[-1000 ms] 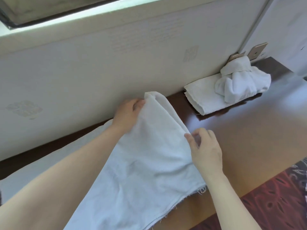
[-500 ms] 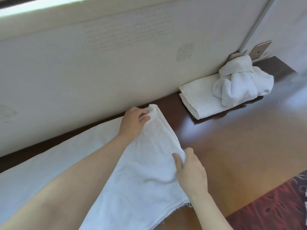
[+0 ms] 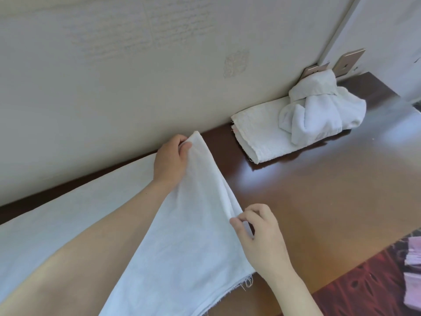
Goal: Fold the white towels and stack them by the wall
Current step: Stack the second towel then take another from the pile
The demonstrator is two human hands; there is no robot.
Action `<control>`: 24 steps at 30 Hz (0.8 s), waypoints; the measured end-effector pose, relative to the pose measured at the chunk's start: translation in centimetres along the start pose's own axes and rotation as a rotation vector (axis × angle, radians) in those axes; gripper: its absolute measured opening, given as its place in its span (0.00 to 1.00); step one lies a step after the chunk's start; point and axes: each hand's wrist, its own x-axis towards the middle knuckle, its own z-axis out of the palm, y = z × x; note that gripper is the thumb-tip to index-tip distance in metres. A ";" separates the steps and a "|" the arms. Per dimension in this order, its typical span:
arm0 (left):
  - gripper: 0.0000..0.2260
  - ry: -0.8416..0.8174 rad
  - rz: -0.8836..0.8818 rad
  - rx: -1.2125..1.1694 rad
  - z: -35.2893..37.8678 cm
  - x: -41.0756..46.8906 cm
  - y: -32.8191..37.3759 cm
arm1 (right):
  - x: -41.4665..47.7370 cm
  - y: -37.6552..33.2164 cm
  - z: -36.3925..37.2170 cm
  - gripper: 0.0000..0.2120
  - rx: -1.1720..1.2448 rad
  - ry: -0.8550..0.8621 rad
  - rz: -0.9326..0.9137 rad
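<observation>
A white towel point(image 3: 186, 229) lies spread over the brown table, doubled over along its right edge. My left hand point(image 3: 170, 160) grips its far corner close to the wall. My right hand point(image 3: 262, 238) pinches the folded edge nearer to me. By the wall at the right lies a folded white towel point(image 3: 257, 135), and a crumpled white towel point(image 3: 319, 110) sits on its right end. My left forearm covers part of the spread cloth.
The cream wall point(image 3: 136, 65) runs along the table's far edge, with two metal plates point(image 3: 346, 62) at its right end. Bare brown tabletop point(image 3: 330, 190) stretches to the right. A dark red patterned surface point(image 3: 364, 290) and some pink cloth point(image 3: 413, 258) show at the lower right.
My left hand has lowered the far corner toward the table near the wall. My right hand has slid down the folded edge toward me and now pinches it.
</observation>
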 end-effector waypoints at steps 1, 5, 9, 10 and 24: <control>0.08 0.015 -0.006 0.007 -0.1 0.1 0.2 | 0.3 -0.3 -0.1 0.10 0.010 -0.075 0.013; 0.10 0.049 -0.020 0.107 -0.7 1.5 0.3 | 1.5 -0.7 0.3 0.12 -0.029 -0.202 0.144; 0.12 -0.008 0.006 0.230 -0.2 2.5 0.5 | 2.0 -1.1 0.3 0.16 -0.004 -0.173 0.196; 0.12 -0.015 0.007 0.243 0.0 2.6 0.5 | 1.9 -1.3 0.2 0.18 0.002 -0.151 0.183; 0.10 -0.061 0.157 0.038 -2.2 1.9 2.0 | -0.7 0.1 -5.4 0.27 0.268 -0.107 0.420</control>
